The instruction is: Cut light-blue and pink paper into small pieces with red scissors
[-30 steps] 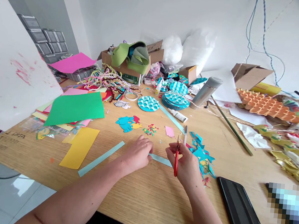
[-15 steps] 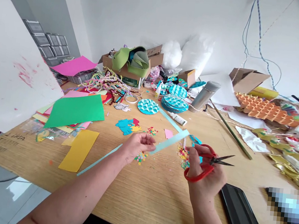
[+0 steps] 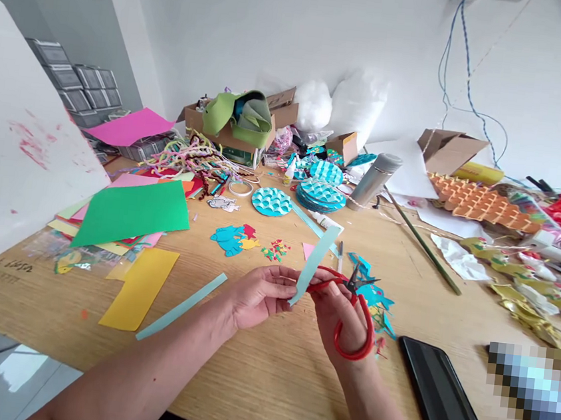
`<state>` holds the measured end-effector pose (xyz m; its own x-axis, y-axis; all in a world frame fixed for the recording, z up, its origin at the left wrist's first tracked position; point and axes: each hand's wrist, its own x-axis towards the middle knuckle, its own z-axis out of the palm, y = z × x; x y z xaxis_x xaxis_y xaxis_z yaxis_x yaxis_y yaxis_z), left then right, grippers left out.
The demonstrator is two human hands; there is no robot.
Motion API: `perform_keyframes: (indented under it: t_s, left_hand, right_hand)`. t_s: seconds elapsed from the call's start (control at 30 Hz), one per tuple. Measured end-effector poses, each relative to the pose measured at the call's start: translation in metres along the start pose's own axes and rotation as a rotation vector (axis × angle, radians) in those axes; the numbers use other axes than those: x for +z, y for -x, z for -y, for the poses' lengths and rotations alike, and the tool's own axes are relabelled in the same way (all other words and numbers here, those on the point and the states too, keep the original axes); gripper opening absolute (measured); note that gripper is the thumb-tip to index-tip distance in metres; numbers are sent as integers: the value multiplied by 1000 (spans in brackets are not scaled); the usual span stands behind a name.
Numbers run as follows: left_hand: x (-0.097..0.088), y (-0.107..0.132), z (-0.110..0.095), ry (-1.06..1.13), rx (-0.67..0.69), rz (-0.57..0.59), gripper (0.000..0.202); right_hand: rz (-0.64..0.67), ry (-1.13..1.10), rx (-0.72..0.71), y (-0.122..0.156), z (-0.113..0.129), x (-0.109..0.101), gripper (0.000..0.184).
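My left hand [image 3: 266, 297] pinches the lower end of a light blue paper strip [image 3: 316, 260], which stands up at a slant. Close beside it, my right hand [image 3: 342, 320] has red-handled scissors [image 3: 361, 339] looped on it, their dark blades parted and pointing away to the upper right. The right fingertips are by the strip's lower part; whether they touch it I cannot tell. Another light blue strip [image 3: 183, 307] lies on the table by my left forearm. Blue paper scraps [image 3: 374, 293] lie beyond the right hand, and blue, red and yellow paper fish [image 3: 230, 239] lie ahead.
Green paper [image 3: 134, 213] and yellow paper [image 3: 140, 289] lie at the left. Wavy blue discs [image 3: 321, 195], a glue bottle [image 3: 326, 221] and a metal flask [image 3: 374, 181] stand or lie farther back. A black phone-like slab [image 3: 436, 393] is near my right forearm.
My right hand has moved left with the scissors, up to my left hand. The held strip has swung from a low slant to nearly upright. The view has shifted slightly.
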<state>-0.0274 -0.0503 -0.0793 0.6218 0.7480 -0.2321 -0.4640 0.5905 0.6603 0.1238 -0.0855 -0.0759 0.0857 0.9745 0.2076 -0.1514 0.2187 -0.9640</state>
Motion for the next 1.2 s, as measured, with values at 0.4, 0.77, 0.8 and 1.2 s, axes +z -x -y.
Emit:
perform_keyframes:
  t_s: [0.4,0.77,0.8,1.2]
  left_hand:
    - [2,1,3,53,-121,93,36]
    - [-1,-4,8,-487,250,-106,26]
    - [-1,-4,9,-516,254,-113,25]
    - [0,-3,6,-347,286,-203,17]
  right_hand:
    - [82,4,93,1,-2,-1,18]
    - [2,190,79,-4,4,-7,16]
    - [4,225,69,-3,3,-8,18]
    - [-35,301,65,1,3,-5,29]
